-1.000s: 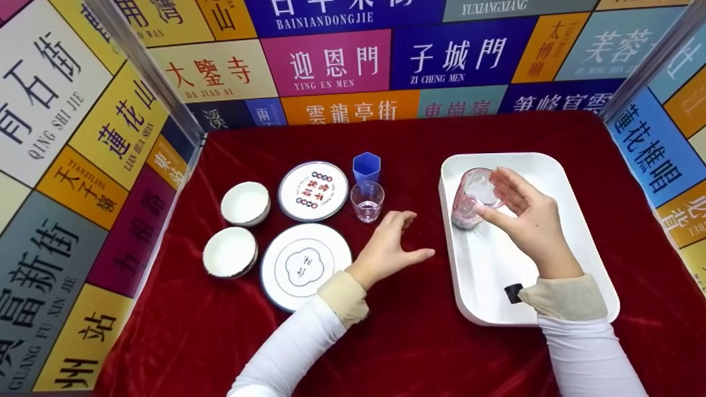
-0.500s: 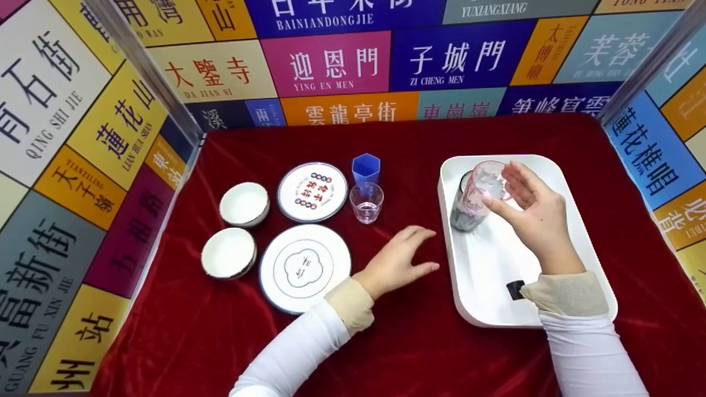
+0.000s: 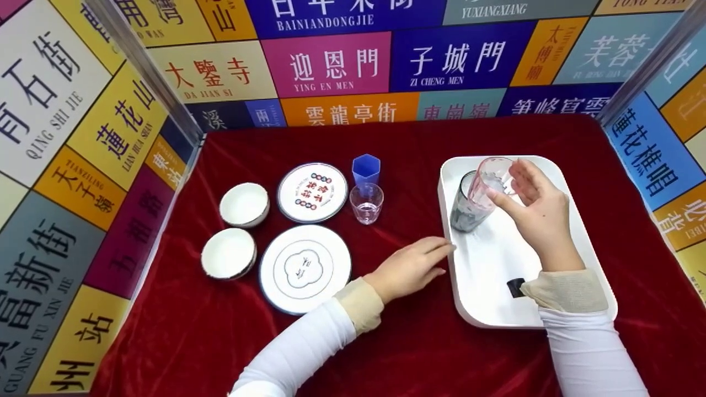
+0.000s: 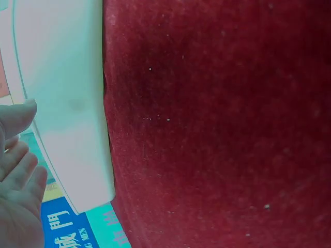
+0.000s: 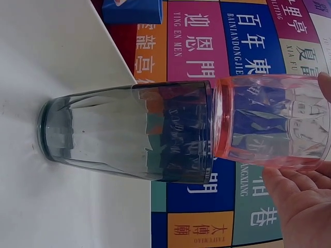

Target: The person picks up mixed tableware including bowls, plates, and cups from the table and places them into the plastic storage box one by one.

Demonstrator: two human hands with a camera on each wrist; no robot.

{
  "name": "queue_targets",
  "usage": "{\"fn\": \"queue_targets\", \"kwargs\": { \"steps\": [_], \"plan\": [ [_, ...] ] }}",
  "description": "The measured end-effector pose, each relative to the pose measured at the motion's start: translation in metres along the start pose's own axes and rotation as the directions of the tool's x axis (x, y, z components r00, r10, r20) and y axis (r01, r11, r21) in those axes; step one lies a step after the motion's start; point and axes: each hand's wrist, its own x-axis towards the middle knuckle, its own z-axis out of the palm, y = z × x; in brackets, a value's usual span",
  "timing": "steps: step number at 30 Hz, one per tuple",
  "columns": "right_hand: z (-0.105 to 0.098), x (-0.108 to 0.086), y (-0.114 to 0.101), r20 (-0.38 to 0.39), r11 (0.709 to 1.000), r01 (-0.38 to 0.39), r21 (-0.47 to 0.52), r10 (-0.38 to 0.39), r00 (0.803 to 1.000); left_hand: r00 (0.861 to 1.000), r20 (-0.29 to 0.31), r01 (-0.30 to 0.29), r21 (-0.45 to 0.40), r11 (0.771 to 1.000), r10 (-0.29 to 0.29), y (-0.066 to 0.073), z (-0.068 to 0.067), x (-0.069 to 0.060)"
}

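Observation:
My right hand (image 3: pixel 538 212) grips a clear pink cup (image 3: pixel 492 175) between thumb and fingers. In the right wrist view the pink cup (image 5: pixel 279 121) is in line with a dark grey see-through cup (image 5: pixel 119 134), its base right at that cup's rim; I cannot tell if they touch. The grey cup (image 3: pixel 466 218) stands upright in the left part of the white tray (image 3: pixel 485 275). At the tray's left edge is my left hand (image 3: pixel 408 269), fingers extended and holding nothing. Its fingertips are at the rim; the left wrist view shows the thumb against the tray wall (image 4: pixel 67 103).
Left of the tray are a small clear cup (image 3: pixel 367 205), a blue hexagonal cup (image 3: pixel 366 168), two plates (image 3: pixel 313 190) and two white bowls (image 3: pixel 229 252) on a red velvet cloth (image 3: pixel 397 347). Printed panels (image 3: pixel 336 63) enclose the back and sides.
The pink cup has come up out of the grey cup, moving up and right with my right hand. My left hand has shifted right and nearer, reaching the tray's left rim.

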Motion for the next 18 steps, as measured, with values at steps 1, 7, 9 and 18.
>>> {"fn": "queue_targets", "kwargs": {
  "steps": [1, 7, 9, 18],
  "plan": [
    [0.0, 0.0, 0.0, 0.0, 1.0, -0.001, -0.003, 0.001, 1.0, 1.0, 0.002, -0.018, 0.014, 1.0, 0.018, 0.0, 0.001, 0.001],
    [-0.001, 0.003, 0.001, -0.001, 1.0, 0.0, -0.016, 0.0, 1.0, 0.994, 0.015, -0.105, 0.09, 0.99, 0.104, 0.002, 0.002, 0.005],
    [-0.001, 0.004, 0.001, 0.002, 1.0, 0.0, -0.026, 0.0, 1.0, 0.992, 0.024, -0.124, 0.114, 0.986, 0.122, 0.002, 0.002, 0.005],
    [0.001, 0.008, 0.001, -0.007, 0.999, -0.019, -0.049, 0.018, 1.0, 0.982, 0.07, -0.183, 0.13, 0.974, 0.176, -0.003, 0.004, 0.017]
  ]
}}
